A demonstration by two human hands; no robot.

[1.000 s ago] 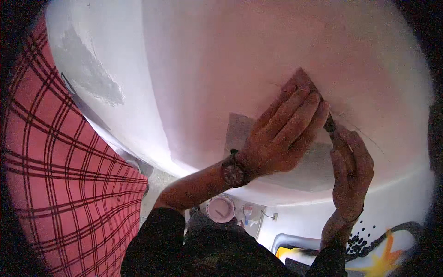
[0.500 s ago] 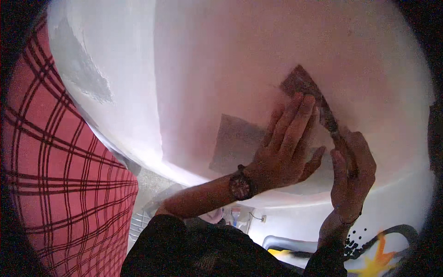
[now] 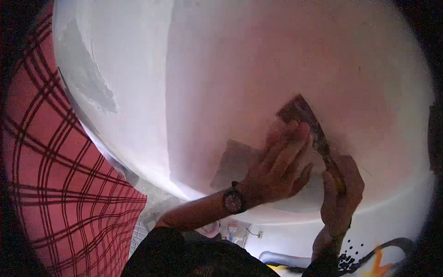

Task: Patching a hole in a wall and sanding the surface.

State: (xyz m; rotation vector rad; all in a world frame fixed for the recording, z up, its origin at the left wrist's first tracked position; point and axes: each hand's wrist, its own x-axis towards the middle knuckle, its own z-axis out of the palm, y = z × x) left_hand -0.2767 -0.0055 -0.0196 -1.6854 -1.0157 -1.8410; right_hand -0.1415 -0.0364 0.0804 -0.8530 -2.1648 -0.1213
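Note:
A putty knife (image 3: 314, 127) lies with its broad dark blade against a pale pinkish-white plastered surface (image 3: 240, 69). My right hand (image 3: 342, 196) is closed around its handle. Stretched fingers of my left hand (image 3: 279, 171) press near the blade from the left, their tips slightly blurred; the thumb stands apart. A dark watch (image 3: 233, 201) is on my left wrist. Beside the left hand, a grey patch (image 3: 233, 159) shows on the surface, partly hidden behind the fingers.
Red checked cloth (image 3: 69, 194) hangs along the left. Another grey patch (image 3: 94, 69) marks the white band (image 3: 138, 92) at upper left. Below are a wall socket (image 3: 260, 234) and a wall painted with black and orange shapes (image 3: 378, 263).
Both hands and the putty knife have moved down the picture, toward me, a little along the surface. The whole view has also shifted slightly.

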